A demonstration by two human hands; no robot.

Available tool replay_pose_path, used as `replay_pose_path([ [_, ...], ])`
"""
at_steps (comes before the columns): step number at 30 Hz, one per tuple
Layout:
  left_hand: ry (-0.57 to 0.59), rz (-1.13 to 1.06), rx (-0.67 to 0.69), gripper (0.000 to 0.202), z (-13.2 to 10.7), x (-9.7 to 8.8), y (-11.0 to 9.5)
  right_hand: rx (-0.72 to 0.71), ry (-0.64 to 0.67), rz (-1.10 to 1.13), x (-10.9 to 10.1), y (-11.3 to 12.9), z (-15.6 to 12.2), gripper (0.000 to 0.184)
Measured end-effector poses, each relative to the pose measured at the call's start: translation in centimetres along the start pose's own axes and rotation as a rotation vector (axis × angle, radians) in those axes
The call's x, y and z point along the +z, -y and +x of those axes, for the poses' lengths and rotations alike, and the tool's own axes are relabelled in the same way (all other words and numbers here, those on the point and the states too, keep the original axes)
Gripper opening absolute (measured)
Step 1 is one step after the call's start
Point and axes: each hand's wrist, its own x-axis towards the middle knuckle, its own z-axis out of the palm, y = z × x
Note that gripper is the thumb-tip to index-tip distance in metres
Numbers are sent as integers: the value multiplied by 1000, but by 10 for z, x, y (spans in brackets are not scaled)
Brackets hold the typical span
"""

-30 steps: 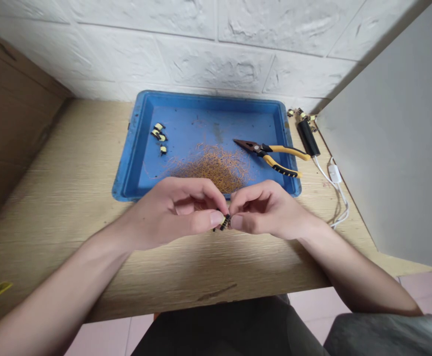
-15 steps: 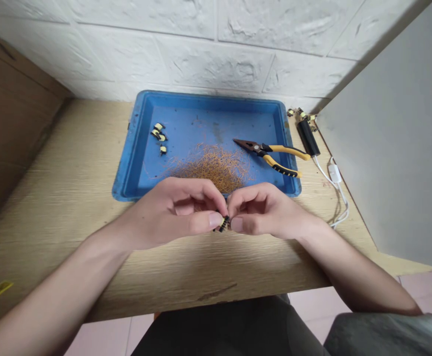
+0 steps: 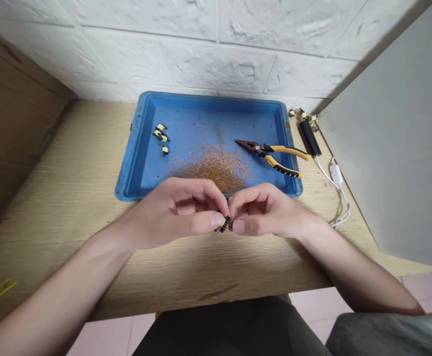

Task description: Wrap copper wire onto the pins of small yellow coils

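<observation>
Left hand (image 3: 173, 213), right hand (image 3: 264, 210), blue plastic tray (image 3: 208, 101) beyond

The left arm (image 3: 63, 282) reaches in from 7 o'clock and the right arm (image 3: 360, 272) from 4 o'clock, both wrists gently bent. The left hand (image 3: 171, 215) and right hand (image 3: 265, 212) meet at the centre, fingers curled, with the left thumb (image 3: 212, 221) and right thumb (image 3: 238, 226) pinching inward, tips just apart.

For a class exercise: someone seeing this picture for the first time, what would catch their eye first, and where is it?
The bright blue tray stands out first, holding a tangle of copper wire and yellow-handled pliers. At its front edge, the left hand and right hand pinch a small black-and-yellow part between them.
</observation>
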Motion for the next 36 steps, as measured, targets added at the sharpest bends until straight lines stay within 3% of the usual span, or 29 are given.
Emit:
replay_pose_path([
  [14,28,-32,-30,14,-2,-3,3,15,-20,-58,2,1,0,7],
  [29,-29,-58,24,19,0,-2,-1,29,53,191,0,-4,0,21],
  [36,-55,-6,57,14,0,-3,2,1,36,177,-1,-5,0,11],
])
